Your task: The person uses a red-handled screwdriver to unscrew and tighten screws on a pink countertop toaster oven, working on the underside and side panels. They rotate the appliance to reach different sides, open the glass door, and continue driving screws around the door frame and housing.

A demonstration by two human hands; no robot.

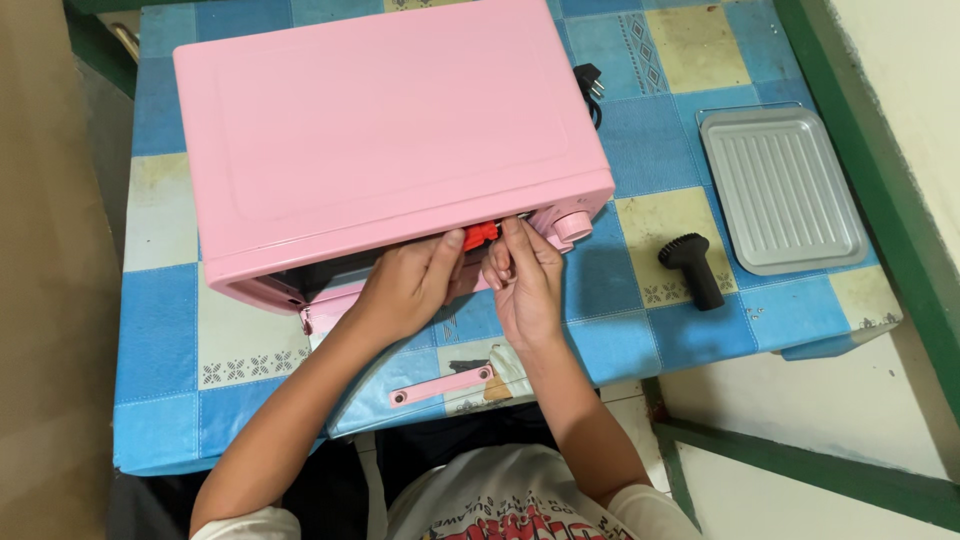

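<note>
A pink toaster oven (390, 130) sits on a table with a blue and yellow checked cloth (160, 330). Its glass door (430, 375) hangs open toward me, pink handle at the near edge. My left hand (410, 290) and my right hand (525, 280) meet at the oven's front opening, both pinching a small red tool (480, 235). The tool's tip is hidden inside the opening. A round pink knob (572, 226) sits just right of my right hand.
A grey ribbed baking tray (780, 190) lies at the table's right side. A black brush attachment (692, 268) lies between the tray and the oven. The oven's black plug (590, 80) rests behind it. Green-painted frame edges border the table on the right.
</note>
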